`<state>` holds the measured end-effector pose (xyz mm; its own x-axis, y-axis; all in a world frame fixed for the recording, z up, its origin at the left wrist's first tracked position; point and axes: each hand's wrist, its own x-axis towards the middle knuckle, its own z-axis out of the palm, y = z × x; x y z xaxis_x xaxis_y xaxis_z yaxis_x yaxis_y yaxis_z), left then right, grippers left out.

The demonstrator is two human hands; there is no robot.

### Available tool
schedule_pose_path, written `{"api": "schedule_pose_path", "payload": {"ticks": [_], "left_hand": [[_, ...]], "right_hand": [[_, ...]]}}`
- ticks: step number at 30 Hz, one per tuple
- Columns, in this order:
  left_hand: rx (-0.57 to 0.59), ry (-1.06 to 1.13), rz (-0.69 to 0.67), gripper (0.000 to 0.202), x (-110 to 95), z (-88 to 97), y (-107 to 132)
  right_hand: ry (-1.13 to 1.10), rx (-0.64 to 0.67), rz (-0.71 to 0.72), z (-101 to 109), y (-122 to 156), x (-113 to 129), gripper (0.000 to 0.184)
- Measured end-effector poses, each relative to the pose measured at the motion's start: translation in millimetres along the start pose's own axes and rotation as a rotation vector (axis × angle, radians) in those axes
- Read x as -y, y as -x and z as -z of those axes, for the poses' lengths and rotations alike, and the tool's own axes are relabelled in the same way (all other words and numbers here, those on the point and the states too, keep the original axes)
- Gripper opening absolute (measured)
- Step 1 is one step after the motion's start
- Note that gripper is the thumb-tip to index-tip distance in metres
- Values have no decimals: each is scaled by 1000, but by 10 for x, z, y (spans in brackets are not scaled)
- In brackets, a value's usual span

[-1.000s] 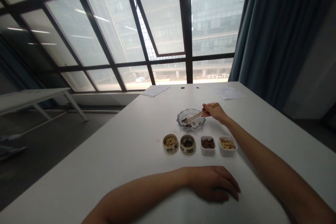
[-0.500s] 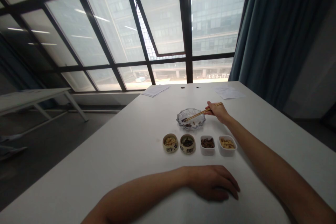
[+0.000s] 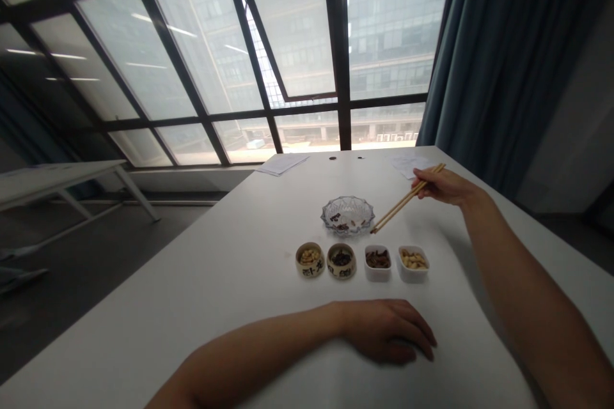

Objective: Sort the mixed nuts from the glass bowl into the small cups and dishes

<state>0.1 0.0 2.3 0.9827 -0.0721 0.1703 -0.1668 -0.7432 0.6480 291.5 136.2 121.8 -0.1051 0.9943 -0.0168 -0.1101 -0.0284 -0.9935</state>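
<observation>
My right hand [image 3: 444,186] is closed on a pair of wooden chopsticks [image 3: 407,199], raised to the right of a cut-glass dish [image 3: 348,215] that holds a few dark and pale bits. The chopstick tips hang just off the dish's right rim; I cannot tell whether anything is pinched in them. In front of the dish stands a row of small bowls: a round one with pale nuts [image 3: 309,259], a round one with dark seeds [image 3: 341,261], a white one with brown pieces [image 3: 378,262] and a white one with peanuts [image 3: 413,262]. My left hand [image 3: 391,337] rests palm down on the white table [image 3: 230,281], fingers loosely curled, holding nothing.
Sheets of paper lie at the table's far end, one at the left [image 3: 283,164] and one at the right [image 3: 407,163]. A dark curtain [image 3: 499,57] hangs at the right beside large windows. Another white table [image 3: 52,179] stands off to the left.
My right hand has lifted the chopsticks out of the glass dish and drawn back to the right and upward. My left hand has stayed put.
</observation>
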Motion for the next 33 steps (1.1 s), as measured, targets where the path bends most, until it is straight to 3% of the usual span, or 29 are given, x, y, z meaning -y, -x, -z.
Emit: {"api": "schedule_pose_path", "payload": {"ticks": [5,11,14,18,23,29,33], "left_hand": [[17,17,54,31,0,-2,3],[-7,3,-7,31,13,-7,15],[-17,-16,-30,31,8,-4,15],[-23,-27,-44,33,-6,0,11],[-23,-15,-21,31,-14,1,12],[-21,-3,-45,32,13,-3,9],[-9,1,-37,32,18,-2,0]], "right_hand": [[129,170,6,36,45,-5,45],[219,312,-12,-17,36,-36,52],[208,285,-1,-11,29,-48,48],[69,151,116,-42,-10,-49,40],[-32,-22,254,-300,-128,-120,35],[17,-5,246,-754,-304,-443,32],[26,20,222,-918,-381,-662,35]]}}
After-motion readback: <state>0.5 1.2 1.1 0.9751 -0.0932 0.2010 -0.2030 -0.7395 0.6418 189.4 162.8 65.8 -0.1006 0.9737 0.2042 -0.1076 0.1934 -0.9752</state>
